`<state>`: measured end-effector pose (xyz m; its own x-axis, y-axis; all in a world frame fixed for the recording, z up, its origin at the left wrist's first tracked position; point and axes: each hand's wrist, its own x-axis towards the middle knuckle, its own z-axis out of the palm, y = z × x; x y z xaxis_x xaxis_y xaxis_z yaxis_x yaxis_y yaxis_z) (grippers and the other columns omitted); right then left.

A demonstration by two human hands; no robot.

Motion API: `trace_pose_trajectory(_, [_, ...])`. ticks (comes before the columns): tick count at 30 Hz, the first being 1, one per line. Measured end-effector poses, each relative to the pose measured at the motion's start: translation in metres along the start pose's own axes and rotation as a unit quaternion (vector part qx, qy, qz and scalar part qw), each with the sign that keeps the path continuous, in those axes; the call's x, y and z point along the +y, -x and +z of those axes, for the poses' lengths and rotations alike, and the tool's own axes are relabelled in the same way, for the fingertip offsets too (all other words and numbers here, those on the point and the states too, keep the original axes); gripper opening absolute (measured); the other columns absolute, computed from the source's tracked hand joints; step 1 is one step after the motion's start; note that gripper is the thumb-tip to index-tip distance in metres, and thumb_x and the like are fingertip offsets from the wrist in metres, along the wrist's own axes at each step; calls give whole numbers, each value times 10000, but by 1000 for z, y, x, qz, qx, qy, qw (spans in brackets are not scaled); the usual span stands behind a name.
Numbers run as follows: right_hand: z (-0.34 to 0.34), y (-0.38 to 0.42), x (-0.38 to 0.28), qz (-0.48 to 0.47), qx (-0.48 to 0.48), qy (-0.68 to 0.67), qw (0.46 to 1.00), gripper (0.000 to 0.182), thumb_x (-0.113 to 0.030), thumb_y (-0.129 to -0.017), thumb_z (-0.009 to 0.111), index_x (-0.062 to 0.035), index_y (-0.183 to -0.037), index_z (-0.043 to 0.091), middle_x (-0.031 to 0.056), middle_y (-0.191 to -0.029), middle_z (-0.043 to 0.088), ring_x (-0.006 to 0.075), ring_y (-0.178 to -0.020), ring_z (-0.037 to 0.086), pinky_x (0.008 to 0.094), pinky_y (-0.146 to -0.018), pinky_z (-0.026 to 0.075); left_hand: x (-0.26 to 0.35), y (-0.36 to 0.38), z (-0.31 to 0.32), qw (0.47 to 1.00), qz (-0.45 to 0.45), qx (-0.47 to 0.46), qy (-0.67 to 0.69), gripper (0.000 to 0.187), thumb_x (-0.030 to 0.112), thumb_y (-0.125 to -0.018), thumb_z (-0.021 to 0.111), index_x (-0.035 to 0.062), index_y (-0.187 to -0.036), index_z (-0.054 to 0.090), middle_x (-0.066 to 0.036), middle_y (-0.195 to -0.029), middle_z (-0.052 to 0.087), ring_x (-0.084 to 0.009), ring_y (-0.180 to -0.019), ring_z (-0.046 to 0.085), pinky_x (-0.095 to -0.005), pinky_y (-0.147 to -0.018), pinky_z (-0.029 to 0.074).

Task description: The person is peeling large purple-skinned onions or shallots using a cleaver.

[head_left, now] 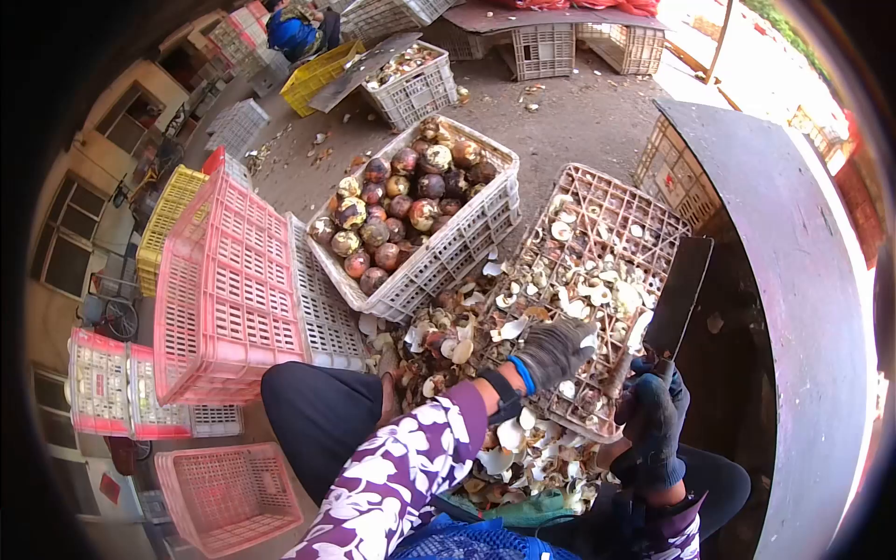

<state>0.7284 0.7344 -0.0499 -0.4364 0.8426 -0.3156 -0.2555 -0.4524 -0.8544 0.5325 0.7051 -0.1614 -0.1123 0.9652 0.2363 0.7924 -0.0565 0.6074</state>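
Observation:
My right hand (656, 425), in a dark glove, is wrapped round the handle of a cleaver (681, 294). Its broad dark blade points up and away from me, beside the right edge of an upturned plastic crate (644, 207). My left hand (555, 353), in a grey glove with a blue band at the wrist, hovers over the crate's near part with its fingers curled in. Something pale shows at its fingertips; I cannot tell what it is. White and brown peelings (583, 289) are strewn over the crate and heaped below my left forearm.
A white crate (448, 271) full of round reddish-brown produce (397, 207) stands ahead to the left. Pink crates (233, 289) are stacked at the left. A grey board (784, 233) on a crate lies along my right. Farther off, a person in blue (297, 35) sits near a yellow crate (317, 79).

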Motion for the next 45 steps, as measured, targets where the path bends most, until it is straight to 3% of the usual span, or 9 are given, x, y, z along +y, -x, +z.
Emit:
trace_pose_trajectory(5, [21,-16,7,133,-23,108,985,230,-91,-814,577,31,-1008,569,61,-671,564,138,-460,537,267,-409,454,-148,18,-123,942,-32,183,-279,443,238,-817,611,45,-1210,542,-181,-1074,617,-365,-931,593,-465,-836,467])
trace_pose_trajectory(7, [30,-26,13,190,-33,69,979,245,-102,-803,613,43,-999,583,59,-683,574,136,-456,540,270,-406,458,-198,72,-147,891,-314,47,-325,501,246,-790,642,26,-1223,520,-194,-1120,600,-364,-987,583,-453,-853,461])
trace_pose_trajectory(11, [24,-33,28,167,-16,53,984,273,-151,-810,632,48,-995,601,48,-670,573,136,-444,533,263,-403,458,-253,121,-158,899,-378,0,-221,478,171,-785,653,78,-1241,545,-184,-1030,642,-362,-946,610,-407,-856,468])
trace_pose_trajectory(21, [35,-37,22,194,-31,153,968,191,-142,-836,582,11,-950,582,45,-590,552,137,-413,512,257,-382,414,-248,122,-157,892,-415,-38,-177,259,195,-805,608,68,-1029,634,-179,-949,664,-369,-883,629,-414,-769,487])
trace_pose_trajectory(27, [34,-48,51,231,28,194,953,216,-126,-801,571,8,-970,562,39,-611,530,138,-440,526,264,-372,441,-229,92,-194,888,-397,-181,-146,464,502,-769,662,89,-981,672,-189,-872,655,-344,-804,630,-419,-750,488])
trace_pose_trajectory(31, [27,-49,60,270,55,174,945,291,-110,-815,598,-6,-1080,534,27,-675,541,108,-496,519,232,-435,437,-299,61,-236,886,-327,295,-147,446,199,-797,718,-15,-1159,570,-192,-1082,645,-281,-973,624,-358,-849,480])
trace_pose_trajectory(33, [19,-47,50,292,40,197,935,373,-133,-857,647,-47,-1192,506,3,-779,560,53,-585,493,170,-515,404,-323,36,-248,848,-442,211,-203,907,339,-658,813,38,-1376,348,-240,-1303,487,-361,-1177,505,-410,-963,433])
trace_pose_trajectory(36, [54,-55,42,195,47,249,948,263,-61,-878,593,-55,-1135,534,-47,-731,509,29,-572,426,182,-497,359,-346,7,-241,800,-502,179,-277,1044,402,-581,844,64,-1408,304,-245,-1452,247,-417,-1302,337,-448,-1013,402])
trace_pose_trajectory(45, [50,-78,45,215,28,256,942,205,-78,-858,591,-31,-1053,549,-4,-666,531,76,-508,491,224,-446,405,-378,-1,-249,827,-467,257,-178,933,267,-542,872,50,-1314,396,-205,-1231,520,-348,-1109,534,-412,-946,451])
